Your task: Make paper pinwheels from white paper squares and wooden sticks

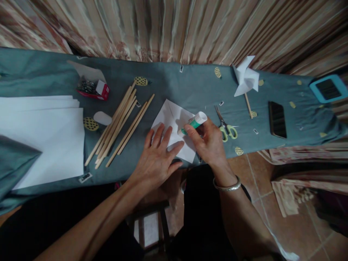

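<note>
A square of white paper (168, 111) with creases lies at the near middle of the cloth-covered table. My left hand (157, 154) rests on its lower left part with fingers spread, pressing it down. In my right hand (208, 143) is a glue stick (195, 121) with a green label, tilted, its tip down at the middle of the paper. Scissors (226, 127) with light green handles lie just right of my right hand. Farther right is a white paper pinwheel (247, 78) on a wooden stick.
Several wooden sticks (116, 125) lie left of the paper, beside a white oval cap (102, 118). A red box (102, 90) of small metal pieces stands open behind them. White sheets (57, 141) are stacked at far left. A phone (277, 119) and a blue-framed device (328, 88) lie right.
</note>
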Action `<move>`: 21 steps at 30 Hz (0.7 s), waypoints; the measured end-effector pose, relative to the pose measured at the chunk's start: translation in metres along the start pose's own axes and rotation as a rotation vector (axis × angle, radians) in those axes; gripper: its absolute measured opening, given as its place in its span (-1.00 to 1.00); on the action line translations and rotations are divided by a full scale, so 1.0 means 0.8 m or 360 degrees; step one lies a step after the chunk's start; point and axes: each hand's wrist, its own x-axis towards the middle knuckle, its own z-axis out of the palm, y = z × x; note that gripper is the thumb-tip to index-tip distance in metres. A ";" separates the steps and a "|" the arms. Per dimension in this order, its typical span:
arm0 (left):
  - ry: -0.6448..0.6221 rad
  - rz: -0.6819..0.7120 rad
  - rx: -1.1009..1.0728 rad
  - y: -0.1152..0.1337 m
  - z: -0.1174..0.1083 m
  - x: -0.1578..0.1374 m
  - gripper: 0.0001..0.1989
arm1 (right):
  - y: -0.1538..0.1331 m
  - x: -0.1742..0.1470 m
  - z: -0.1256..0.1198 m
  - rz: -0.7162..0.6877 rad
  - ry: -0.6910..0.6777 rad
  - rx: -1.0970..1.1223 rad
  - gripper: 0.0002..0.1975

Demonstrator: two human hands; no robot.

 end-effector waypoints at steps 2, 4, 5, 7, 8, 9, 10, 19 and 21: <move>0.0000 -0.0003 -0.0005 0.000 0.000 0.000 -0.50 | 0.000 0.000 0.000 0.0011 0.0012 0.0019 -0.78; 0.0005 0.0003 -0.0009 0.000 0.000 0.000 -0.50 | 0.001 0.000 0.000 0.0026 0.0028 0.0029 -0.77; 0.0011 0.0005 -0.0008 0.000 0.000 0.000 -0.50 | 0.001 0.000 0.001 0.0032 0.0039 0.0033 -0.77; 0.0017 0.0012 -0.0002 0.000 0.000 0.000 -0.50 | 0.003 0.001 0.002 0.0035 0.0060 0.0052 -0.76; 0.0019 0.0014 0.0003 -0.001 0.001 -0.001 -0.49 | 0.004 0.001 0.002 0.0034 0.0073 0.0064 -0.76; 0.0016 0.0015 0.0009 -0.001 0.001 -0.001 -0.49 | 0.005 0.001 0.003 0.0031 0.0085 0.0077 -0.76; 0.0010 0.0014 0.0015 -0.001 0.001 -0.001 -0.49 | 0.005 0.002 0.004 0.0027 0.0094 0.0090 -0.76; 0.0007 0.0014 0.0008 0.000 0.000 -0.001 -0.48 | 0.001 0.004 0.009 0.0035 0.0074 0.0140 -0.77; 0.0010 0.0011 0.0003 0.000 0.001 -0.001 -0.48 | 0.000 0.004 0.011 0.0014 0.0078 0.0150 -0.78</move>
